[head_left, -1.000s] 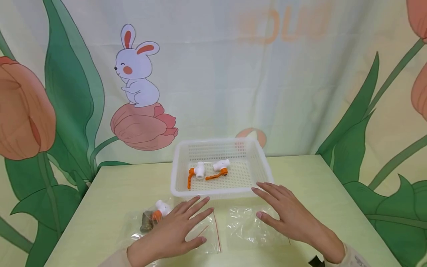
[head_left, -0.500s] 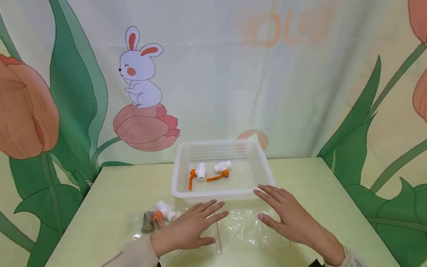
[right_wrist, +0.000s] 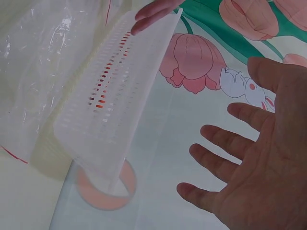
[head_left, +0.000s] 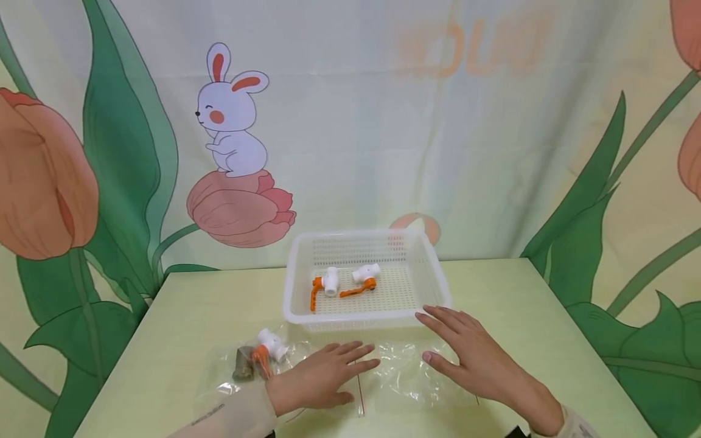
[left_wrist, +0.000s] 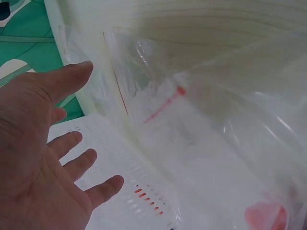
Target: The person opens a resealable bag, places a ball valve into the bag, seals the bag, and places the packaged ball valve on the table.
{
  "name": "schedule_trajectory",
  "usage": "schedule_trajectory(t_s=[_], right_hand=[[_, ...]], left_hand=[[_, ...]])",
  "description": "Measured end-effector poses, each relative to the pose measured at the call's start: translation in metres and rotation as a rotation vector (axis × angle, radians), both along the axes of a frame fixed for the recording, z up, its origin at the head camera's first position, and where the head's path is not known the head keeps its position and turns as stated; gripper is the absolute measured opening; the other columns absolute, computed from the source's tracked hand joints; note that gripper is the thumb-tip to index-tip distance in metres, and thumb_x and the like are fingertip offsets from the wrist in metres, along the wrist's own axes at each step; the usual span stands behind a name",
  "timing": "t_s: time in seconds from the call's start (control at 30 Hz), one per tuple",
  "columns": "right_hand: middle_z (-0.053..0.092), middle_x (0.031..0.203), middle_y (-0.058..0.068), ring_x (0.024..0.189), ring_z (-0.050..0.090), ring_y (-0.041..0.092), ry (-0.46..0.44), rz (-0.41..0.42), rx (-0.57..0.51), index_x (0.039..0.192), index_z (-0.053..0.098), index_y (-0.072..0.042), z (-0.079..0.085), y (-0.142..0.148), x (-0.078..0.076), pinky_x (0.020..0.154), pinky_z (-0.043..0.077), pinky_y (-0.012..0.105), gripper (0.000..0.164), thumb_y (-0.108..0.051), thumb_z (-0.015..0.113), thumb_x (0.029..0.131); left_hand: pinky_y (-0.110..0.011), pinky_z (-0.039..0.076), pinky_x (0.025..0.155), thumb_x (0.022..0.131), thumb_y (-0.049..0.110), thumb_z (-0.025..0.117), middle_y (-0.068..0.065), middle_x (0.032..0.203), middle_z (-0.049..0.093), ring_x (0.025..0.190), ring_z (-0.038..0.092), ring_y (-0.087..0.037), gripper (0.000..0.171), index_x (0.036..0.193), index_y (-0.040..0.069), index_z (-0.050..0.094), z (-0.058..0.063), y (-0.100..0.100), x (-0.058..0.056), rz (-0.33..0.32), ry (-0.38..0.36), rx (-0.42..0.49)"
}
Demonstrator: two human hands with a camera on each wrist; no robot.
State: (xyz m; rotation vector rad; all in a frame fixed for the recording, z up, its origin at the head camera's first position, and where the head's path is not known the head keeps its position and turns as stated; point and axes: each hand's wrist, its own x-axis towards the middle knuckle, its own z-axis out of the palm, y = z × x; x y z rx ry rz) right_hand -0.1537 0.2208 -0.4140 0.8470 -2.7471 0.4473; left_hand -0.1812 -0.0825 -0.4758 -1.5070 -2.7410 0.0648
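My left hand [head_left: 327,375] hovers palm down with fingers spread over a clear zip bag with a red seal line [head_left: 360,395]. In the left wrist view the left hand [left_wrist: 43,158] holds nothing. Left of it lie an orange-handled white valve [head_left: 271,345] and a dull brown fitting [head_left: 243,364], in or under clear plastic. My right hand [head_left: 477,359] is spread above another clear bag [head_left: 402,371], near the basket's front right corner. Its fingers, bare in the right wrist view, touch nothing there. Two more orange-handled valves [head_left: 331,281] [head_left: 366,274] lie apart inside the white basket [head_left: 361,317].
The white plastic basket with slotted walls [right_wrist: 105,91] stands at the back of the pale yellow-green table [head_left: 493,304]. Behind it hangs a curtain printed with a rabbit [head_left: 232,121] and tulips. Something small and black [head_left: 516,432] shows at the bottom edge near the right sleeve.
My left hand has moved right and slightly toward me, uncovering more of the bagged valve. The right hand has barely moved. The camera view has shifted slightly.
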Motion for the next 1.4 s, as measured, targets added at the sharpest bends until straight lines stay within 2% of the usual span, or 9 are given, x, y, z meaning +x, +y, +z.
schedule_trajectory(t_s=[0.23,0.43,0.63,0.93,1.13,1.27,1.4], right_hand=[[0.038,0.148,-0.005,0.133,0.038,0.019,-0.025,-0.007,-0.002,0.143,0.031,-0.035,-0.001,0.001,0.0,0.104,0.033,0.05,0.06,-0.054,0.05,0.09],[0.039,0.147,-0.004,0.133,0.04,0.021,-0.017,-0.005,-0.011,0.143,0.032,-0.034,-0.001,0.002,0.001,0.104,0.034,0.05,0.059,-0.053,0.049,0.09],[0.04,0.147,-0.004,0.132,0.041,0.022,-0.009,-0.004,-0.016,0.143,0.032,-0.033,-0.002,0.001,0.001,0.103,0.034,0.051,0.059,-0.052,0.05,0.09],[0.041,0.146,-0.005,0.131,0.042,0.021,-0.016,-0.013,-0.034,0.143,0.034,-0.034,-0.002,0.002,0.0,0.104,0.035,0.05,0.058,-0.05,0.052,0.09],[0.039,0.147,-0.004,0.131,0.041,0.021,-0.023,-0.004,-0.022,0.143,0.033,-0.033,-0.003,0.003,0.0,0.103,0.035,0.049,0.057,-0.052,0.048,0.091],[0.039,0.147,-0.004,0.131,0.041,0.02,-0.036,-0.011,-0.018,0.143,0.032,-0.033,-0.003,0.003,0.0,0.103,0.035,0.049,0.057,-0.053,0.047,0.091],[0.04,0.146,-0.005,0.131,0.041,0.02,-0.043,-0.021,-0.026,0.143,0.034,-0.033,-0.003,0.002,0.0,0.103,0.035,0.048,0.057,-0.052,0.048,0.091]], left_hand=[[-0.04,0.042,0.101,0.082,0.037,0.067,0.003,0.142,0.047,0.13,0.046,-0.019,0.058,0.135,0.027,0.046,-0.007,0.005,-0.003,-0.039,-0.007,-0.018],[-0.033,0.047,0.094,0.076,0.026,0.071,0.005,0.13,0.057,0.118,0.055,-0.013,0.052,0.126,0.028,0.054,-0.017,0.009,-0.005,-0.12,0.078,-0.015],[-0.028,0.049,0.087,0.072,0.018,0.073,0.009,0.114,0.064,0.105,0.06,-0.009,0.045,0.114,0.028,0.061,-0.021,0.01,-0.006,-0.154,0.139,0.004],[-0.024,0.048,0.076,0.073,0.012,0.07,0.014,0.095,0.062,0.089,0.06,-0.005,0.03,0.097,0.029,0.066,-0.022,0.013,-0.005,-0.182,0.175,-0.003],[-0.021,0.038,0.064,0.078,0.02,0.067,0.017,0.078,0.057,0.074,0.054,-0.004,0.012,0.08,0.032,0.064,-0.025,0.014,-0.005,-0.196,0.226,0.007],[-0.02,0.034,0.063,0.071,0.019,0.069,0.018,0.072,0.053,0.069,0.05,-0.003,0.017,0.07,0.033,0.06,-0.023,0.014,-0.007,-0.208,0.248,0.003],[-0.02,0.036,0.067,0.066,0.011,0.069,0.02,0.073,0.054,0.069,0.05,-0.002,0.026,0.072,0.036,0.061,-0.017,0.013,-0.008,-0.21,0.267,0.002]])
